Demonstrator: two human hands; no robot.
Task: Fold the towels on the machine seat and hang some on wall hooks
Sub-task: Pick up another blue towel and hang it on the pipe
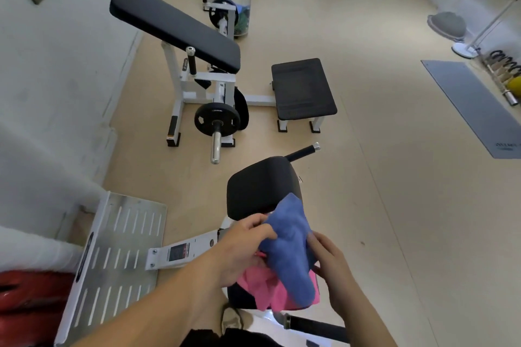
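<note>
Both hands pinch the blue towel (pixel 290 256), left hand (pixel 245 245) at its top, right hand (pixel 329 259) beside it; a slack grip could drop it onto the pink towel (pixel 263 289) underneath.

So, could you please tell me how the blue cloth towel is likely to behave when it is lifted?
Probably floppy: the blue cloth towel bunches and droops between the left hand and right hand. Likely light, since a loose grip seems to hold it up. It should not slip easily; its surface looks soft and matte.
</note>
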